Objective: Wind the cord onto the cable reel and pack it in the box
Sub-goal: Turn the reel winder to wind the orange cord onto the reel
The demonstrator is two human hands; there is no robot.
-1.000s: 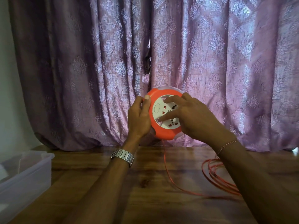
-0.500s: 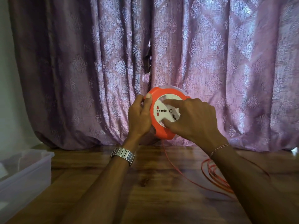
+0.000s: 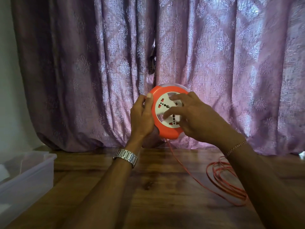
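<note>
Orange cable reel [image 3: 166, 113] held up over the table [image 3: 156, 187] | your left hand [image 3: 142, 118] grips its rim to steady it | right hand [image 3: 193, 116] fingers spread on the white face to turn it | cord [image 3: 227, 179] loose far right | box [image 3: 26, 176] waits near left
</note>
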